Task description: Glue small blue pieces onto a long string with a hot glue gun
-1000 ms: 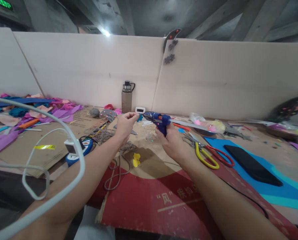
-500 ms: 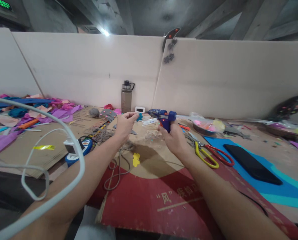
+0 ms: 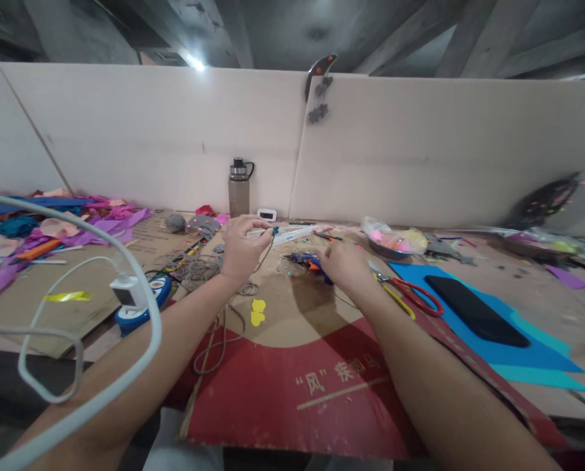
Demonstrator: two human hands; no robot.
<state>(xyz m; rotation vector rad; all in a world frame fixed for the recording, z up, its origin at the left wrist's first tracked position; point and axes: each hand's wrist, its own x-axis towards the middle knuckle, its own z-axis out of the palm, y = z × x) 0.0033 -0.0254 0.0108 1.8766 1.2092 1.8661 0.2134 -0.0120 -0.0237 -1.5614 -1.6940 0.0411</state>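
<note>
My left hand [image 3: 243, 248] is raised over the cardboard, thumb and fingers pinching a small teal-blue cut-out [image 3: 275, 231], mostly hidden by the fingertips. A thin grey string hangs just below those fingers. Low over the board, my right hand [image 3: 342, 265] is closed round a blue hot glue gun [image 3: 328, 277], its nozzle pointing left; the hand covers most of the grip. Nearer to me lies a yellow paper cut-out [image 3: 258, 313] on the red-and-tan cardboard [image 3: 283, 330]. Tangled grey string [image 3: 194, 271] spreads left of it.
Scissors with red handles [image 3: 420, 294] and a yellow-handled tool [image 3: 395, 302] lie by my right forearm. Beyond them is a black phone [image 3: 476, 309] on blue sheets. A bottle [image 3: 239, 190] stands at the back. A white cable [image 3: 148, 353] loops across the left foreground.
My right hand has lowered the glue gun from mid-air to the cardboard. My left hand keeps its pinch on the cut-out, with its fingers turned slightly. The view has shifted a little right.
</note>
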